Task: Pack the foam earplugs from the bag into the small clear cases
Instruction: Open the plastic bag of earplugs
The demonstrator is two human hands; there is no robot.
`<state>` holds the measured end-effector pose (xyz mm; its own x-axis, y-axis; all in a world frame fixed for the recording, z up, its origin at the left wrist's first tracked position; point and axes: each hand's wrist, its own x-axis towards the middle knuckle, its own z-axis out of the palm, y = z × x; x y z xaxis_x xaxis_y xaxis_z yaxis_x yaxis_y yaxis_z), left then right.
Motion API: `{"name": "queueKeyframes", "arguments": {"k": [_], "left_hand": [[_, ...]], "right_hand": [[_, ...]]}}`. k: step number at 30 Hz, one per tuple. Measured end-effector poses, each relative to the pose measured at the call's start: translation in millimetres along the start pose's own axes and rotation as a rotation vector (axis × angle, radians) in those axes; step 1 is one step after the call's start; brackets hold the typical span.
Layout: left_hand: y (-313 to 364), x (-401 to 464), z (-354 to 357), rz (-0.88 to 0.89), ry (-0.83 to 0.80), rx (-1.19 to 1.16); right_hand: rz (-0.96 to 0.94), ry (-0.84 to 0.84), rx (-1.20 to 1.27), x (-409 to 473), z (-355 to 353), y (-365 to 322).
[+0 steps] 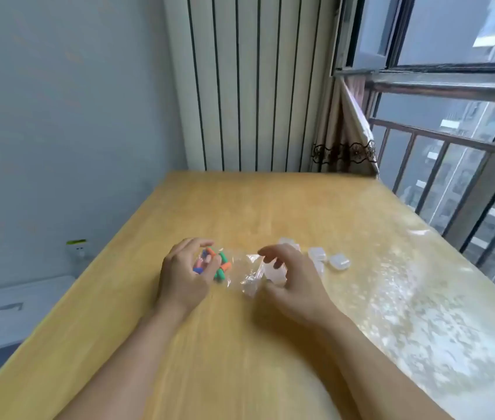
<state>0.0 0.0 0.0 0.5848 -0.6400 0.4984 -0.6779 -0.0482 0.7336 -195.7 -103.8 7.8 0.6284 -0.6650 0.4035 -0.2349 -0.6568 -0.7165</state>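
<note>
A clear plastic bag [240,268] lies on the wooden table [240,207], holding several coloured foam earplugs [220,265] in orange, green, blue and pink. My left hand [184,277] curls around the bag's earplug end and grips it. My right hand [291,280] hovers at the bag's crumpled open end, fingers bent and apart; whether it pinches the plastic is unclear. Several small clear cases [338,261] sit just beyond and to the right of my right hand, some partly hidden by it.
A glossy transparent cover spreads over the table's right side [422,298]. A white radiator [252,86] and a tied curtain [343,140] stand behind the table. A window with railing bars is to the right. A grey storage box [12,313] sits on the floor at left.
</note>
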Motion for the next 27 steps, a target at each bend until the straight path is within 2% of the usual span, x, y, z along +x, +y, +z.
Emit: {"name": "queueKeyframes", "arguments": {"k": [2,5,7,9,11,13,17,22,27], "left_hand": [[-4,-1,1,0.026,0.018,0.004],[-9,-1,5,0.075,-0.066,0.034],[-10,-2,9,0.112,-0.106,0.061],[-7,-9,13,0.139,-0.175,0.063],[-1,-13,17,0.159,-0.241,0.078],[2,-16,22,0.123,-0.286,0.08],[9,-19,23,0.038,-0.306,-0.036],[8,-21,19,-0.003,-0.235,-0.077],[7,-19,18,-0.04,-0.248,-0.086]], "right_hand": [[-0.032,-0.078,-0.172,7,0,4],[0.151,-0.105,-0.343,22,-7,7],[0.199,-0.077,-0.45,25,-10,7],[0.207,-0.123,-0.472,23,-8,3],[0.221,-0.173,-0.405,18,-1,-3],[0.274,-0.214,-0.234,14,9,-7],[0.457,-0.195,0.105,9,14,-15],[0.506,-0.096,0.175,6,20,-18],[0.624,-0.111,0.323,12,20,-18]]}}
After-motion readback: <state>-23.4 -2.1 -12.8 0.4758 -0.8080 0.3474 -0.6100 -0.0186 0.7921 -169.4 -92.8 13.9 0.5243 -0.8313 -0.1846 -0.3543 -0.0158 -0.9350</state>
